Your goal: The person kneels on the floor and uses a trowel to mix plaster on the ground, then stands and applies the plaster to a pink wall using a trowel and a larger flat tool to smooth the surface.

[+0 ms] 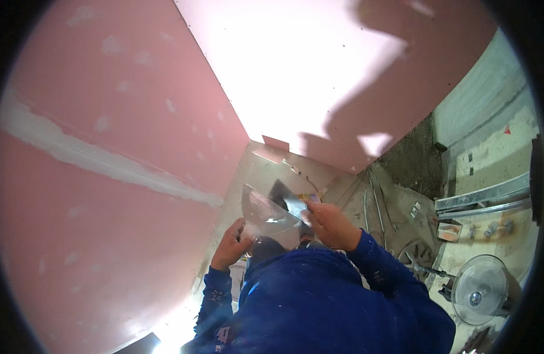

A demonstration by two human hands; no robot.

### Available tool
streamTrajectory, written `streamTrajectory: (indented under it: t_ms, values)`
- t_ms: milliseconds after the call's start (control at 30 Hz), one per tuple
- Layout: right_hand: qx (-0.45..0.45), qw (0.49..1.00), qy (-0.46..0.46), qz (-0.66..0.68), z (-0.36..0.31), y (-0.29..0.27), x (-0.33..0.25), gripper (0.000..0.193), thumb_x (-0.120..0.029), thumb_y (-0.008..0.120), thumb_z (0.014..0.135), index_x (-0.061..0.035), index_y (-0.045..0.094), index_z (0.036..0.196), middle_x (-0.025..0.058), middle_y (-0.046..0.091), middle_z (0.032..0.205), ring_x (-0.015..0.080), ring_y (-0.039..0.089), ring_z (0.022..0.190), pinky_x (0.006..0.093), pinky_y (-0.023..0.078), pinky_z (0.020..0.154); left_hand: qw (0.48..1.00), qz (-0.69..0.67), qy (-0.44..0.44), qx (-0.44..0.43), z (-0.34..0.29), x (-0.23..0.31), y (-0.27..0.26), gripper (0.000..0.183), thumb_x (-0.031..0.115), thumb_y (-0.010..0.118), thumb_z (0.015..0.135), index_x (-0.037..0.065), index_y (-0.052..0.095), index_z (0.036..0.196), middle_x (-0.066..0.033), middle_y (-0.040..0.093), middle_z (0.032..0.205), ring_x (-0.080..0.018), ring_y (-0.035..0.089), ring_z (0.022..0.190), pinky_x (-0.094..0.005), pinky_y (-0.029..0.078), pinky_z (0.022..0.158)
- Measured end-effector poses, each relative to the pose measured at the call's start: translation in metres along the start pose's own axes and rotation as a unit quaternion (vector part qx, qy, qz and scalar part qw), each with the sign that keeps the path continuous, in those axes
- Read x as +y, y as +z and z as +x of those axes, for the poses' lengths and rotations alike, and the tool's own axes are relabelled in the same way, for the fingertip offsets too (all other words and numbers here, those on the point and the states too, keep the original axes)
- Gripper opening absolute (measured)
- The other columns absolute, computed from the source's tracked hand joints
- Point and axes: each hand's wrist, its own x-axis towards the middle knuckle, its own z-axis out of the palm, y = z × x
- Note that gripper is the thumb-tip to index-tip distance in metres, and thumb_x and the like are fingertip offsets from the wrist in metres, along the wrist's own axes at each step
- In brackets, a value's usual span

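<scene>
Blue work top (325, 301), pale-flecked, nearest of all, both sleeves running out to the hands. Right hand (334, 226) clenched round a broad-bladed scraper (294, 205), blade angled away and leftward from the grip. Left hand (229, 243) grasps the near left edge of a clear-looking curved sheet (265, 215) — blurred, just left of the scraper; whether the two touch, I cannot tell. Left of that grip, a pink wall (107, 236) with a whitish smeared band (107, 162). Beyond both hands, a second pink wall (272, 71), glaringly lit, partly shadowed. Right of the right-hand grip, thin rods (367, 209) on the floor — farther right and nearer, a round caged fan (481, 289).
</scene>
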Motion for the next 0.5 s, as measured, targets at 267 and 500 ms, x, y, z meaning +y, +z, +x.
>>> streamTrajectory:
  t_ms: [267,500]
  values:
    - [-0.064,0.996,-0.062,-0.013,0.077,0.015,0.103,0.029,-0.027,0.049,0.103,0.0010,0.057,0.107,0.0190,0.061,0.084,0.0387,0.058,0.073,0.0437,0.048,0.071,0.988,-0.097,-0.005,0.119,0.028,-0.001,-0.030,0.044,0.018,0.071,0.080,0.001,0.057,0.117,-0.0082,0.067,0.087,-0.0130,0.064,0.066,-0.0246,0.051,0.054]
    - [0.146,0.798,0.302,0.501,0.167,0.094,0.181,0.033,-0.037,0.048,0.103,-0.0062,0.058,0.096,0.0051,0.063,0.079,0.0141,0.058,0.062,0.0323,0.048,0.060,0.981,-0.152,-0.080,0.088,0.109,-0.036,-0.086,0.037,0.015,0.073,0.085,0.000,0.055,0.114,-0.0108,0.069,0.087,-0.0152,0.066,0.068,-0.0255,0.052,0.056]
